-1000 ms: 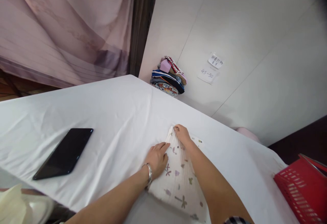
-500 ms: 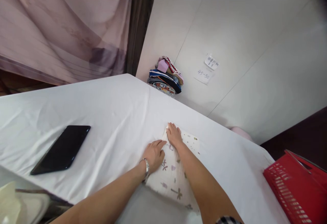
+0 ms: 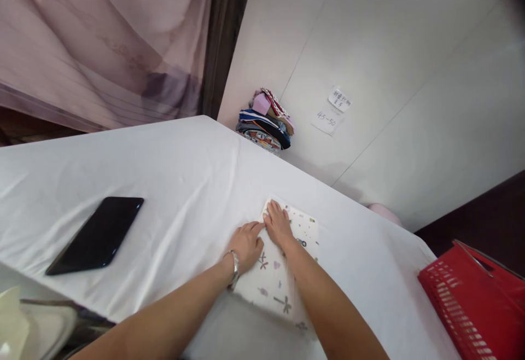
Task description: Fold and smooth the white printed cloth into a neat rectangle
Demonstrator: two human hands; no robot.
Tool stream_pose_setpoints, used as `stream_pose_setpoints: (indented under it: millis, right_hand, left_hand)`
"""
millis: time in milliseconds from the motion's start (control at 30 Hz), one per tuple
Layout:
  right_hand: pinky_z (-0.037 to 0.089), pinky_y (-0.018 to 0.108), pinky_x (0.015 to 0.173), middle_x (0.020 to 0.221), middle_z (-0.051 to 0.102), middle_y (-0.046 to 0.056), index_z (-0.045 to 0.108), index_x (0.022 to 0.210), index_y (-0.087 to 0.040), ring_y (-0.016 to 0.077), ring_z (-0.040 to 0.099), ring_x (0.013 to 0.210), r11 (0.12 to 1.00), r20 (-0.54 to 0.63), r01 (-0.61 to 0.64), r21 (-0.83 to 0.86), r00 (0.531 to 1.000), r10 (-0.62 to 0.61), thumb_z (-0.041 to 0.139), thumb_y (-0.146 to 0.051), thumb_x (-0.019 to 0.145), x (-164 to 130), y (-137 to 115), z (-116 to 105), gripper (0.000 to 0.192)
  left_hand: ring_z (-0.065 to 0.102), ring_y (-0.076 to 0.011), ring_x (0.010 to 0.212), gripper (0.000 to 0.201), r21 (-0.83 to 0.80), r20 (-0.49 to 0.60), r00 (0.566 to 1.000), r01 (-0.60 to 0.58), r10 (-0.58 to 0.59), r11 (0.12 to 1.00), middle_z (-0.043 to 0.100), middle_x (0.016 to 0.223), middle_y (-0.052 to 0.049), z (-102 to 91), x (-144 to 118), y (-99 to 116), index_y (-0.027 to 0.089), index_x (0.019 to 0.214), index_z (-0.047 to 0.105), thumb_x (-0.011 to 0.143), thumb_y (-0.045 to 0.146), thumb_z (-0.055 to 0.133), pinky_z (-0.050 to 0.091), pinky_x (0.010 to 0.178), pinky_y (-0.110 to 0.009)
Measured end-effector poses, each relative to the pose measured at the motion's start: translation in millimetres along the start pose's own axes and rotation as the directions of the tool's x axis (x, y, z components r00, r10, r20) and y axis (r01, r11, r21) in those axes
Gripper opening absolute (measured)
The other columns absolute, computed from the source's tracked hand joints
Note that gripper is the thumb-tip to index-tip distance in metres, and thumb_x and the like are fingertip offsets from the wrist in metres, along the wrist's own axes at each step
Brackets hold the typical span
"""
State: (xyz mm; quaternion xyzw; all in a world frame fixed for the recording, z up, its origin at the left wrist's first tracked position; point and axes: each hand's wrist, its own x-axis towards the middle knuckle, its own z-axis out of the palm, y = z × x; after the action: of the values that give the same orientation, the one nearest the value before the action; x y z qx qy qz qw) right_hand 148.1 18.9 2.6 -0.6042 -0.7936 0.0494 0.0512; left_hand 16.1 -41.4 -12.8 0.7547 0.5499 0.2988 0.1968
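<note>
A folded white cloth [image 3: 270, 297] printed with palm trees and small figures lies on the white-covered table, reaching its near edge. My left hand [image 3: 247, 245], with a silver bracelet at the wrist, rests on the cloth's left side, fingers stretched out flat. Just right of it, my right hand [image 3: 279, 223] lies palm down near the cloth's far left corner, its fingers extended. The two hands are very close at the fingertips. My right forearm hides part of the cloth.
A black tablet-like slab [image 3: 98, 234] lies at the left of the table [image 3: 176, 168]. Folded clothes [image 3: 266, 119] are stacked by the wall at the far edge. A red plastic basket [image 3: 471, 300] stands at the right. Handwritten paper notes [image 3: 328, 116] are on the wall.
My right hand has slid slightly down over the cloth, which shows more of its far right part. My left hand stays nearly in place. The whole view has shifted a little.
</note>
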Motion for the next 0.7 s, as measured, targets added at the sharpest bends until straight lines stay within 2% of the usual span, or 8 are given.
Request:
stream_pose_setpoints:
  millis: [100,200,300,433,567,700]
  right_hand:
    - [0.006,0.035,0.105,0.145,0.015,0.002,0.021,0.137,-0.020,0.0143,0.009,0.132,0.999,0.036,0.028,-0.016,0.999,-0.028,0.019,-0.041,0.091,1,8,-6,0.051]
    - [0.004,0.035,0.105,0.144,0.017,-0.002,0.024,0.136,-0.026,0.0139,0.010,0.132,1.000,0.073,0.006,-0.030,0.997,-0.004,0.023,-0.046,0.089,-4,29,-16,0.051]
    - [0.002,0.042,0.104,0.144,0.017,0.002,0.025,0.135,-0.024,0.0179,0.010,0.132,0.991,0.087,-0.120,-0.051,0.988,0.124,0.025,-0.046,0.089,-20,60,-25,0.052]
    - [0.006,0.046,0.103,0.145,0.014,0.004,0.024,0.136,-0.021,0.0201,0.008,0.132,0.957,0.100,-0.285,-0.060,0.952,0.290,0.023,-0.044,0.088,-59,91,-31,0.053]
    - [0.012,0.047,0.101,0.145,0.012,0.005,0.027,0.135,-0.020,0.0225,0.010,0.132,0.931,0.126,-0.364,-0.035,0.922,0.365,0.023,-0.042,0.088,-98,96,-34,0.052]
    - [0.011,0.045,0.102,0.143,0.020,0.004,0.039,0.128,-0.023,0.0218,0.010,0.132,0.943,0.141,-0.334,0.019,0.934,0.328,0.033,-0.041,0.085,-127,84,-42,0.047]
  left_hand:
    - [0.046,-0.0187,0.107,0.047,-0.007,-0.012,1.000,-0.011,0.011,1.000,0.053,0.119,-0.004,1.3,0,-2,0.021,0.118,0.049,0.072,0.016,0.040,0.032,0.092,-0.034]
    - [0.046,-0.0188,0.107,0.045,-0.009,-0.019,1.000,-0.023,0.023,1.000,0.052,0.119,-0.004,2.9,-1,-4,0.021,0.117,0.050,0.073,0.016,0.040,0.032,0.092,-0.034]
    - [0.046,-0.0190,0.108,0.045,-0.017,-0.017,0.999,-0.029,0.029,0.999,0.052,0.119,-0.004,3.8,-1,-6,0.021,0.116,0.050,0.073,0.016,0.041,0.033,0.092,-0.034]
    - [0.046,-0.0192,0.107,0.043,-0.034,-0.014,0.999,-0.030,0.029,0.999,0.053,0.119,-0.004,4.2,1,-8,0.021,0.115,0.051,0.073,0.016,0.041,0.033,0.092,-0.035]
    - [0.046,-0.0180,0.107,0.043,-0.076,-0.004,1.000,-0.018,0.018,0.997,0.054,0.117,-0.003,1.6,3,-8,0.020,0.115,0.052,0.073,0.017,0.041,0.033,0.094,-0.034]
    - [0.046,-0.0167,0.109,0.041,-0.116,0.023,1.000,0.013,-0.010,0.993,0.054,0.118,-0.002,-5.1,5,-7,0.020,0.113,0.053,0.073,0.018,0.043,0.032,0.098,-0.031]
